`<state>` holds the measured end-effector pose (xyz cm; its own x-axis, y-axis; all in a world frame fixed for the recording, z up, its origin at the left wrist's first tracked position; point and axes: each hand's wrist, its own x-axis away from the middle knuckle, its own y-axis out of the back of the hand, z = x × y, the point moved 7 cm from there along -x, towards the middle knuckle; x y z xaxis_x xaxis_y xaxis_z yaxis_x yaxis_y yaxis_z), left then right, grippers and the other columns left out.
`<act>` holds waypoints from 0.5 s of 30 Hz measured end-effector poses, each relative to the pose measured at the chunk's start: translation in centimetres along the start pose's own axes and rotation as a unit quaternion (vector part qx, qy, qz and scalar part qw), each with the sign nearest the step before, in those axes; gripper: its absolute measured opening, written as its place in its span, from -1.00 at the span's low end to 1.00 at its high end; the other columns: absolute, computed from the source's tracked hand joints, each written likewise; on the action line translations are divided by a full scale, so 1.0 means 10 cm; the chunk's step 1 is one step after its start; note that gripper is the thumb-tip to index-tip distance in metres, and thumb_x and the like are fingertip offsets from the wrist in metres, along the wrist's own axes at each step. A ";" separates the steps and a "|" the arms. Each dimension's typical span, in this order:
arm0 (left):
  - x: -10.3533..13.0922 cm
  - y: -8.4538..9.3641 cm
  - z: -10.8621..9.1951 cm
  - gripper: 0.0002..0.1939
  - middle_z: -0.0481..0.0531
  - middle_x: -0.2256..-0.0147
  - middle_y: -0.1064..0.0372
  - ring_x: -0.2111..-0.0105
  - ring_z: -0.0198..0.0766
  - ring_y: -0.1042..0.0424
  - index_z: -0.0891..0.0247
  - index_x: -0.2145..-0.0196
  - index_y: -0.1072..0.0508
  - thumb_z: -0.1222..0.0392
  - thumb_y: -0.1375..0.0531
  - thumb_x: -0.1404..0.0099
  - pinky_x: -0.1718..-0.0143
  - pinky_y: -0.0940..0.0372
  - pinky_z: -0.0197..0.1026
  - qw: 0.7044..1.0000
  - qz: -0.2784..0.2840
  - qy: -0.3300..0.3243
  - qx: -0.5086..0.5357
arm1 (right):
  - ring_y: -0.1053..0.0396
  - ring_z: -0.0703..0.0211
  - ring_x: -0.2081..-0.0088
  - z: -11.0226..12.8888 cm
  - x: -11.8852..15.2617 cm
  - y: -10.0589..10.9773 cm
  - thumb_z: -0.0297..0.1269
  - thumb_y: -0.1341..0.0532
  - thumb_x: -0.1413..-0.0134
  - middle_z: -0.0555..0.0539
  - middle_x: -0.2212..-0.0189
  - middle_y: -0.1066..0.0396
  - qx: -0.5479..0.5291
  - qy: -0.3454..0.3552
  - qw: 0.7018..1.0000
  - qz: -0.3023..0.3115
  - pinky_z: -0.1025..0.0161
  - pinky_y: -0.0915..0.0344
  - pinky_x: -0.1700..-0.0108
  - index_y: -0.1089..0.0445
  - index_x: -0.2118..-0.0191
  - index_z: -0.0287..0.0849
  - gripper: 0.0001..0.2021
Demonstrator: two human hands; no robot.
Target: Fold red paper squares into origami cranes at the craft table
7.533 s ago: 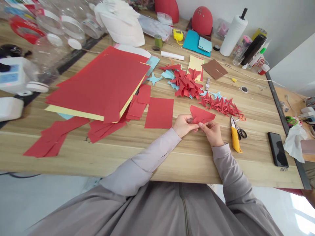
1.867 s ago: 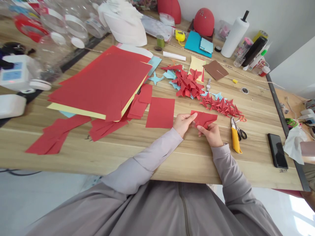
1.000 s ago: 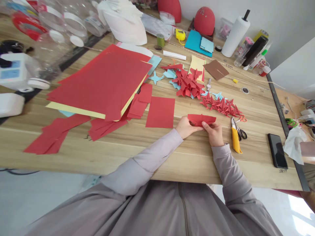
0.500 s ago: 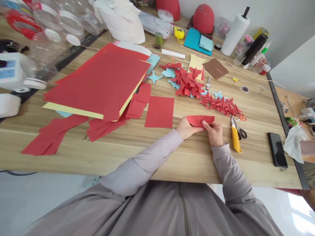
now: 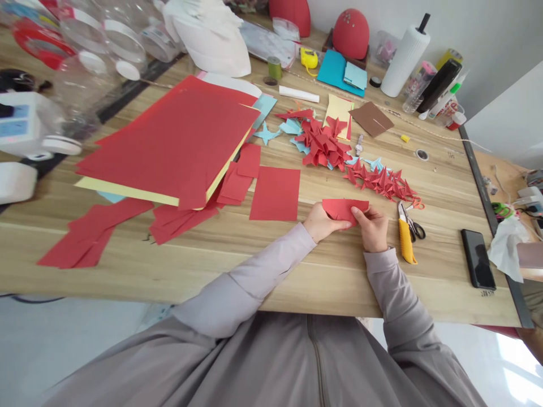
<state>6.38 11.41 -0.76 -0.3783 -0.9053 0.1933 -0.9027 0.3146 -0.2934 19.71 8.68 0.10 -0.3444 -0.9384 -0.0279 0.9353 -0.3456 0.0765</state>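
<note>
A small piece of red paper [image 5: 343,209] is held between both hands above the wooden table [image 5: 271,265]. My left hand [image 5: 320,224] pinches its left end, and my right hand [image 5: 372,226] grips the right end with the thumb on top. Just left of my left hand lies a red paper square [image 5: 275,194]. Beyond the hands are a heap of folded red stars [image 5: 324,144] and a row of pointed red pieces [image 5: 382,181]. A yellow-handled cutter [image 5: 406,237] and black scissors [image 5: 419,229] lie right of my right hand.
Large red sheets [image 5: 169,135] are stacked at the left, with red strips [image 5: 89,237] in front. Clear plastic jars [image 5: 123,39] stand at the far left. A black phone [image 5: 478,258] lies near the right edge. A white bottle [image 5: 405,59] stands at the back.
My right hand has shifted slightly to the right, its thumb now farther along the red paper. My left hand has hardly moved.
</note>
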 end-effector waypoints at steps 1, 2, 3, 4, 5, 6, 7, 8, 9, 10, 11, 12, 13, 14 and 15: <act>0.00 -0.01 0.00 -0.71 -0.06 0.64 -0.35 0.62 -0.35 -0.29 0.35 0.59 -0.43 0.26 -0.44 0.29 0.55 -0.24 -0.25 1.000 0.006 0.001 0.000 | -0.24 0.27 0.54 0.01 0.00 0.02 0.02 -0.36 0.23 0.04 0.62 -0.37 0.013 0.006 1.000 -0.006 0.29 -0.24 0.46 -0.34 0.60 -0.16 -0.65; 0.00 -0.01 0.01 -0.71 -0.05 0.64 -0.35 0.63 -0.35 -0.29 0.35 0.60 -0.43 0.26 -0.44 0.29 0.56 -0.24 -0.25 1.000 0.010 0.002 0.000 | -0.23 0.28 0.56 0.02 0.00 0.03 0.03 -0.34 0.20 0.05 0.65 -0.35 0.024 0.012 1.000 -0.010 0.30 -0.22 0.49 -0.33 0.62 -0.16 -0.64; 0.00 -0.02 0.01 -0.72 -0.05 0.64 -0.35 0.63 -0.36 -0.29 0.35 0.60 -0.43 0.27 -0.44 0.28 0.56 -0.24 -0.25 1.000 0.012 0.003 -0.001 | -0.20 0.30 0.58 0.03 0.00 0.05 0.04 -0.32 0.17 0.05 0.67 -0.33 0.034 0.018 0.999 -0.015 0.31 -0.19 0.51 -0.31 0.65 -0.16 -0.62; 0.00 -0.02 0.01 -0.73 -0.05 0.64 -0.36 0.63 -0.36 -0.29 0.35 0.60 -0.43 0.27 -0.44 0.28 0.55 -0.24 -0.25 1.000 0.014 0.002 -0.002 | -0.18 0.31 0.60 0.03 0.00 0.06 0.04 -0.31 0.14 0.06 0.70 -0.29 0.042 0.024 0.999 -0.019 0.32 -0.16 0.53 -0.29 0.67 -0.16 -0.60; 0.00 -0.03 0.01 -0.73 -0.05 0.64 -0.36 0.63 -0.36 -0.28 0.35 0.60 -0.44 0.28 -0.43 0.28 0.55 -0.24 -0.25 1.000 0.016 0.001 -0.002 | -0.16 0.33 0.62 0.02 0.00 0.08 0.06 -0.29 0.11 0.07 0.73 -0.26 0.046 0.028 0.998 -0.023 0.32 -0.14 0.54 -0.28 0.69 -0.16 -0.58; 0.00 -0.03 0.01 -0.74 -0.05 0.64 -0.36 0.62 -0.35 -0.29 0.36 0.59 -0.45 0.29 -0.43 0.28 0.54 -0.25 -0.24 1.000 0.019 0.000 -0.003 | -0.14 0.33 0.63 0.01 0.00 0.09 0.08 -0.26 0.08 0.07 0.74 -0.24 0.046 0.028 0.998 -0.025 0.32 -0.12 0.56 -0.26 0.70 -0.16 -0.55; 0.00 -0.04 0.01 -0.74 -0.04 0.63 -0.37 0.62 -0.35 -0.29 0.36 0.58 -0.46 0.29 -0.43 0.28 0.54 -0.25 -0.24 1.000 0.022 -0.001 -0.003 | -0.13 0.33 0.64 -0.02 -0.01 0.09 0.11 -0.24 0.06 0.07 0.75 -0.22 0.042 0.022 0.999 -0.026 0.32 -0.12 0.57 -0.25 0.71 -0.16 -0.53; 0.00 -0.04 0.01 -0.73 -0.04 0.62 -0.38 0.61 -0.34 -0.30 0.36 0.57 -0.46 0.30 -0.43 0.29 0.53 -0.25 -0.24 1.000 0.026 -0.003 -0.003 | -0.13 0.32 0.65 -0.04 -0.01 0.10 0.14 -0.21 0.04 0.07 0.76 -0.21 0.037 0.012 0.999 -0.027 0.31 -0.12 0.58 -0.25 0.71 -0.16 -0.51; 0.00 -0.05 0.01 -0.73 -0.03 0.61 -0.39 0.60 -0.34 -0.31 0.36 0.57 -0.47 0.30 -0.43 0.29 0.52 -0.26 -0.24 1.000 0.030 -0.004 -0.003 | -0.14 0.31 0.66 -0.08 -0.01 0.10 0.17 -0.17 0.02 0.06 0.76 -0.21 0.030 -0.001 0.999 -0.026 0.31 -0.12 0.58 -0.25 0.70 -0.15 -0.49; 0.00 -0.05 0.01 -0.72 -0.03 0.60 -0.39 0.59 -0.33 -0.31 0.36 0.56 -0.47 0.30 -0.43 0.30 0.52 -0.26 -0.24 0.999 0.032 -0.004 -0.002 | -0.15 0.30 0.67 -0.10 -0.02 0.09 0.19 -0.14 0.00 0.05 0.77 -0.21 0.023 -0.015 0.999 -0.024 0.30 -0.13 0.59 -0.26 0.70 -0.15 -0.47; -0.01 -0.04 0.01 -0.71 -0.03 0.60 -0.39 0.59 -0.33 -0.32 0.36 0.55 -0.47 0.30 -0.43 0.30 0.51 -0.26 -0.24 0.999 0.033 -0.003 -0.002 | -0.16 0.29 0.67 -0.12 -0.02 0.09 0.21 -0.11 -0.02 0.05 0.77 -0.22 0.017 -0.027 0.999 -0.021 0.29 -0.13 0.59 -0.25 0.70 -0.14 -0.46; -0.01 -0.03 0.01 -0.71 -0.03 0.60 -0.39 0.58 -0.33 -0.31 0.36 0.55 -0.47 0.29 -0.43 0.30 0.51 -0.26 -0.23 1.000 0.031 -0.001 -0.001 | -0.17 0.29 0.67 -0.13 -0.02 0.08 0.22 -0.08 -0.03 0.04 0.77 -0.22 0.011 -0.034 0.999 -0.017 0.29 -0.14 0.59 -0.25 0.70 -0.14 -0.45; -0.02 -0.02 0.01 -0.70 -0.03 0.60 -0.38 0.59 -0.33 -0.31 0.37 0.54 -0.48 0.29 -0.44 0.31 0.51 -0.26 -0.23 1.000 0.026 0.000 -0.001 | -0.18 0.28 0.66 -0.13 -0.02 0.07 0.23 -0.07 -0.04 0.04 0.76 -0.23 0.005 -0.036 0.999 -0.013 0.29 -0.15 0.58 -0.25 0.70 -0.14 -0.44; -0.02 -0.01 0.02 -0.69 -0.04 0.60 -0.38 0.59 -0.33 -0.31 0.37 0.54 -0.48 0.29 -0.44 0.31 0.51 -0.25 -0.24 1.000 0.022 0.001 0.000 | -0.19 0.28 0.66 -0.11 -0.01 0.05 0.23 -0.07 -0.03 0.04 0.75 -0.24 -0.002 -0.034 0.999 -0.006 0.29 -0.15 0.57 -0.25 0.69 -0.13 -0.45; -0.03 0.01 0.02 -0.69 -0.04 0.60 -0.38 0.59 -0.34 -0.31 0.36 0.53 -0.48 0.28 -0.44 0.31 0.51 -0.25 -0.24 1.000 0.017 0.000 0.002 | -0.19 0.29 0.65 -0.09 -0.01 0.03 0.22 -0.11 -0.01 0.04 0.74 -0.26 -0.007 -0.029 1.000 0.004 0.29 -0.16 0.56 -0.26 0.68 -0.13 -0.47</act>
<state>6.48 11.65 -0.99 -0.4092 -0.8940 0.1827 -0.8884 0.3447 -0.3031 20.12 8.66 -0.80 -0.3410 -0.9395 0.0313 0.9389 -0.3388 0.0615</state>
